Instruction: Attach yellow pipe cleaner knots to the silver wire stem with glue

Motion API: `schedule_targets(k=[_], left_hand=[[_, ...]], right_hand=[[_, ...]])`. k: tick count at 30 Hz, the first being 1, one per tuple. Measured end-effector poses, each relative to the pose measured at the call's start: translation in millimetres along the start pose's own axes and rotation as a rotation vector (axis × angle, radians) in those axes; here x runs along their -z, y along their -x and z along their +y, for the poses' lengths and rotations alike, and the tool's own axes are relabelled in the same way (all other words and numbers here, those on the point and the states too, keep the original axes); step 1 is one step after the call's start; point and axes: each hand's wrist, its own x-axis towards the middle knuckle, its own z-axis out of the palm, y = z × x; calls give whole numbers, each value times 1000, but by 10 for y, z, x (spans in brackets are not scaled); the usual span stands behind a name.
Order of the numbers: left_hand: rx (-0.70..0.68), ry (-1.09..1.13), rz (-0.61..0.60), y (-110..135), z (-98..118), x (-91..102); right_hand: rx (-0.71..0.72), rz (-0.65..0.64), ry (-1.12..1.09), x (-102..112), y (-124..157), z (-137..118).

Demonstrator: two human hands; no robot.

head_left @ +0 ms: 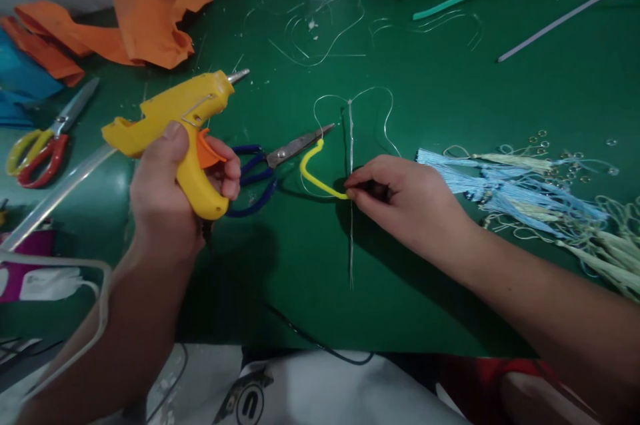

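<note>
By the pinched fingers (375,167) of the right hand (413,192), one end of a bent, fuzzy yellow stem (314,178) was held beside a twisted clear-wire stalk (351,138), aligned twelve-to-six over the green tabletop (310,285); the stem was curved towards ten o'clock. Farther out that way, a yellow plastic glue gun (173,105) was gripped by the left hand (157,185). Whether stem and stalk touched was hidden by the fingertips.

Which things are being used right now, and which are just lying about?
Being used:
yellow glue gun, in the left hand
yellow strip, pinched by the right hand
looped wire, at that hand

Seemingly lying about:
red-handled scissors
orange material
blue tassels
</note>
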Motion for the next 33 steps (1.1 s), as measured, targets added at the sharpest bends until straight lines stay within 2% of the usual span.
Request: schedule_targets(k=[9,17,26,30,33], left_hand=[[-8,27,14,-55,-19,52],[-24,36,14,-90,-60,60],[-33,-24,-13,49,-10,51],[31,-95,19,109,-12,62],[91,-122,-35,113,-25,99]], right_hand=[[8,-33,-43,37,3,-23],[-117,-51,-81,56,-42,-95],[-37,-11,12,15,-5,-90],[21,53,25,-7,-4,-92],[3,81,-28,-11,-1,-81]])
